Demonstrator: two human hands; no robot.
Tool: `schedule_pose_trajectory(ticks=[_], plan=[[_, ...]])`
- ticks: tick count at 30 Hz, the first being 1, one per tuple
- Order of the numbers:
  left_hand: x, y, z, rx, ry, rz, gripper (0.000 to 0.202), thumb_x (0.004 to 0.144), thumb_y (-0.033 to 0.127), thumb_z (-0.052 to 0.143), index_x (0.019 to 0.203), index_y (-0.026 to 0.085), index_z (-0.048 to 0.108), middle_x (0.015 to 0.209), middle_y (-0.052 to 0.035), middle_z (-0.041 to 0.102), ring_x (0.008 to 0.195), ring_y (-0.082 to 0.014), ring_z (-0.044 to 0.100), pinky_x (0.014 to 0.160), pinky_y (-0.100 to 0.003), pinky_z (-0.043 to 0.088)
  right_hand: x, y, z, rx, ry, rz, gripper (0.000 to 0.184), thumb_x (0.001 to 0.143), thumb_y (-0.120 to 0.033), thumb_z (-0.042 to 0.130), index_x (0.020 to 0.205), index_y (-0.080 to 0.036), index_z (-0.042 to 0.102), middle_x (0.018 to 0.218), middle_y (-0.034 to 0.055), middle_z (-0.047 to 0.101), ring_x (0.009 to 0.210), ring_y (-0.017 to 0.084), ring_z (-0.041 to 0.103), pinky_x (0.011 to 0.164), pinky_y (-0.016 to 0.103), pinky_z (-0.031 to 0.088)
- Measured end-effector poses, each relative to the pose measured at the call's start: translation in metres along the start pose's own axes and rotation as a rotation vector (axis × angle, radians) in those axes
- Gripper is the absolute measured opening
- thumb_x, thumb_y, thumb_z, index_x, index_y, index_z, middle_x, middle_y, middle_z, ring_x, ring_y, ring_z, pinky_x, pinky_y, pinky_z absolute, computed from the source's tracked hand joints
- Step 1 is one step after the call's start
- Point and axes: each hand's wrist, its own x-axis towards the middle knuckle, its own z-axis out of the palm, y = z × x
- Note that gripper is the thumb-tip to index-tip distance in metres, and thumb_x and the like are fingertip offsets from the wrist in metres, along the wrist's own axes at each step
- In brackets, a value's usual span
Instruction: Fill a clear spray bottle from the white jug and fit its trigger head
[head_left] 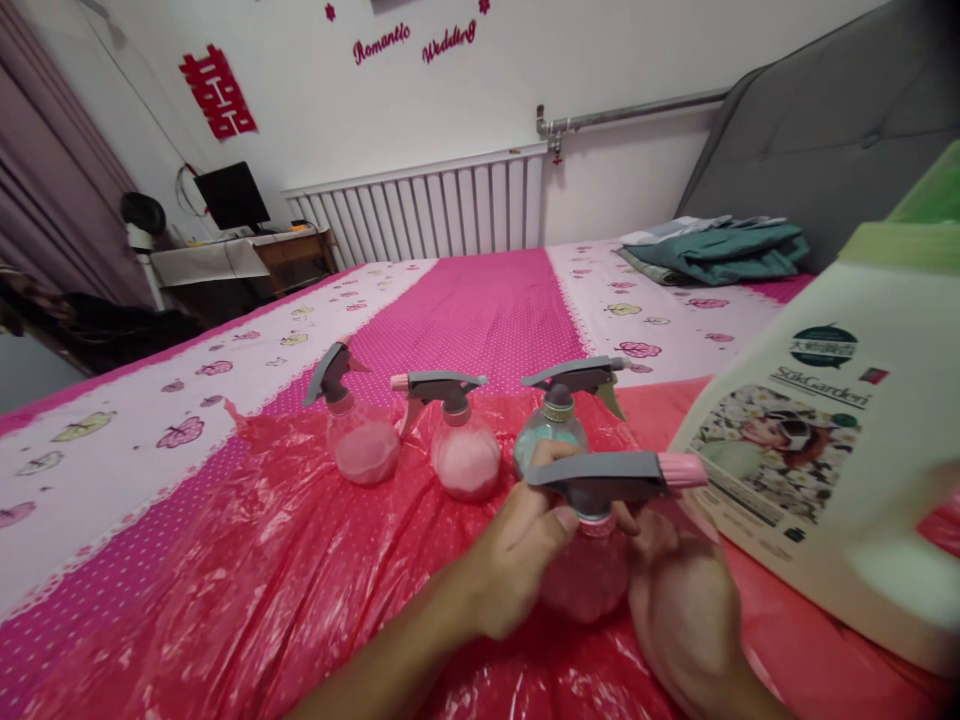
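Note:
A pink spray bottle (589, 575) with a grey trigger head and pink nozzle stands on the red plastic sheet (247, 590) right in front of me. My left hand (521, 545) is closed around its neck, thumb against the collar. My right hand (679, 595) is closed on the bottle's right side and base. Behind it stand a teal spray bottle (551, 425) and two more pink spray bottles (465, 455) (364, 440).
A large white detergent jug (825, 450) with a green cap stands close on the right. The bed (480, 300) has a pink and white cover. Folded teal bedding (712, 250) lies by the grey headboard. A radiator (427, 210) lines the far wall, with a desk and monitor (232, 195) at left.

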Motion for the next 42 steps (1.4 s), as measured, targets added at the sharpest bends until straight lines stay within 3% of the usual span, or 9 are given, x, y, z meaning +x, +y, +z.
schedule_pose_trajectory(ticks=[5,9,15,21,31,42], plan=[[-0.002,-0.001,0.000,0.048,0.059,-0.041,0.036,0.109,0.045,0.043,0.120,0.018,0.064,0.129,-0.0113,0.065,0.126,-0.0293,0.054,0.116,-0.046,0.039,-0.002,0.002,-0.001,-0.075,0.029,-0.066,0.025,0.078,-0.041,0.083,0.087,-0.024,0.066,0.079,-0.0011,0.068,0.068,0.017,0.059,0.062,0.030,0.048],[-0.003,-0.001,-0.001,0.042,0.030,-0.046,0.037,0.111,0.043,0.040,0.117,0.018,0.066,0.129,-0.0103,0.066,0.127,-0.0279,0.056,0.118,-0.044,0.038,-0.002,0.003,-0.002,-0.172,0.011,-0.115,0.031,0.081,-0.048,0.081,0.092,-0.023,0.066,0.083,0.0008,0.072,0.071,0.019,0.062,0.063,0.031,0.048],[-0.005,0.000,-0.001,0.075,0.053,-0.087,0.041,0.110,0.042,0.041,0.137,0.016,0.058,0.148,-0.0142,0.060,0.142,-0.0308,0.050,0.125,-0.049,0.032,-0.005,0.000,-0.001,-0.323,0.019,-0.190,0.037,0.082,-0.056,0.081,0.091,-0.023,0.068,0.082,0.0020,0.074,0.073,0.021,0.064,0.066,0.034,0.052],[-0.007,0.001,-0.002,0.088,0.061,-0.156,0.043,0.111,0.044,0.039,0.138,0.016,0.059,0.151,-0.0145,0.059,0.145,-0.0314,0.047,0.127,-0.050,0.028,-0.007,-0.009,0.002,-0.456,-0.019,-0.302,0.038,0.086,-0.061,0.077,0.092,-0.024,0.071,0.088,0.0040,0.073,0.080,0.023,0.067,0.071,0.036,0.057],[-0.001,0.000,-0.002,0.114,0.063,-0.049,0.031,0.110,0.040,0.039,0.122,0.019,0.058,0.136,-0.0115,0.056,0.129,-0.0281,0.049,0.119,-0.045,0.035,-0.006,-0.011,-0.001,-0.580,-0.005,-0.388,0.044,0.088,-0.066,0.071,0.094,-0.023,0.075,0.100,0.0091,0.073,0.094,0.027,0.070,0.078,0.038,0.061],[-0.001,-0.002,-0.001,0.085,0.066,-0.027,0.035,0.110,0.042,0.039,0.134,0.019,0.050,0.141,-0.0128,0.051,0.138,-0.0278,0.046,0.122,-0.043,0.032,-0.008,-0.016,0.010,-0.581,-0.070,-0.394,0.051,0.085,-0.069,0.070,0.101,-0.020,0.077,0.098,0.0103,0.073,0.082,0.024,0.077,0.067,0.032,0.065]])
